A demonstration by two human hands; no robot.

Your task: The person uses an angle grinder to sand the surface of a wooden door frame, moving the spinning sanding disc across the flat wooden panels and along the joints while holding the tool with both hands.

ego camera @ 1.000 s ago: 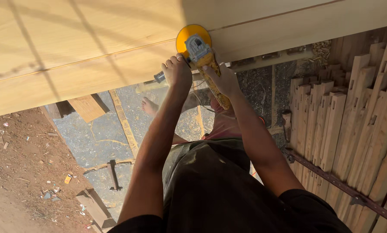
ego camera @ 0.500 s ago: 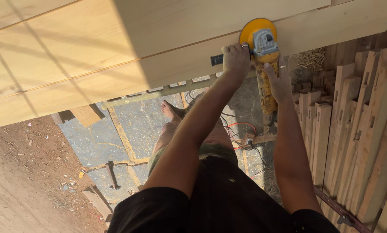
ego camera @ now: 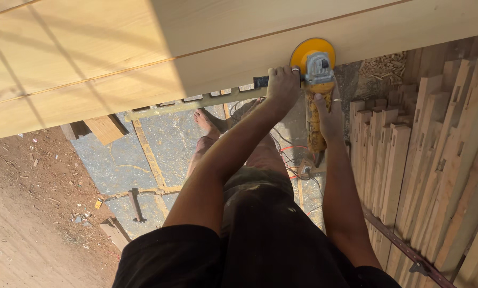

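A yellow angle grinder [ego camera: 315, 96] with a round orange-yellow sanding disc [ego camera: 303, 50] presses on the near edge of a large pale wooden panel [ego camera: 143, 58]. My left hand [ego camera: 282, 85] is closed around the black side handle [ego camera: 260, 81]. My right hand [ego camera: 328, 114] grips the grinder's yellow body. Both arms reach forward over my dark shirt.
Stacked notched wooden slats [ego camera: 415, 160] stand at the right, with a rusty metal bar [ego camera: 404, 248] across them. Below lie a bare foot [ego camera: 207, 121], red and black cables [ego camera: 295, 160], a hammer [ego camera: 136, 205], wood offcuts [ego camera: 105, 128] on grey stone, and dirt ground [ego camera: 25, 213] at the left.
The grinder and both hands slid right along the panel edge, then drew slightly back toward me. The view shifted with them.
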